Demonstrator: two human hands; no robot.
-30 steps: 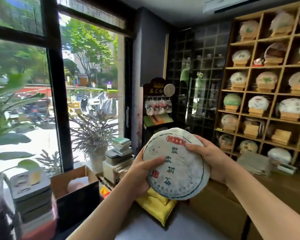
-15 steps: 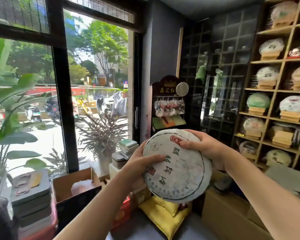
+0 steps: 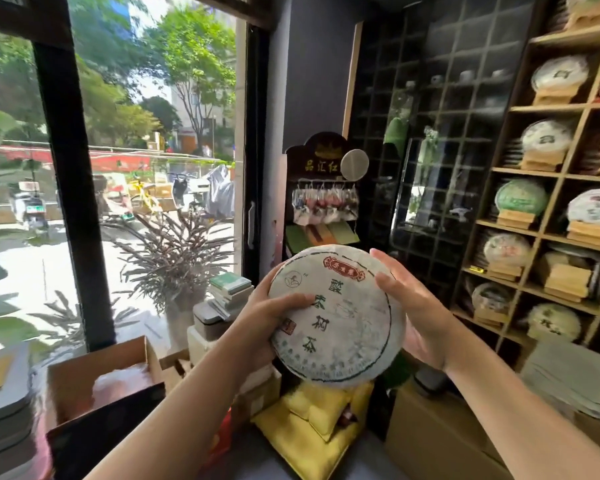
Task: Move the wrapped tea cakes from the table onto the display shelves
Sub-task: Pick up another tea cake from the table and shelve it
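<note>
The wrapped tea cake (image 3: 336,315) sits upright between both hands, printed face toward the camera. The left hand (image 3: 260,318) clamps its left rim, thumb across the face; the right hand (image 3: 420,311) cups the right rim, fingers curled behind. The display shelves (image 3: 548,233) lie to the right of the fingers and beyond them, so the right hand is nearer. Most cubbies hold cakes on wooden stands (image 3: 568,277); one stand looks unoccupied.
</note>
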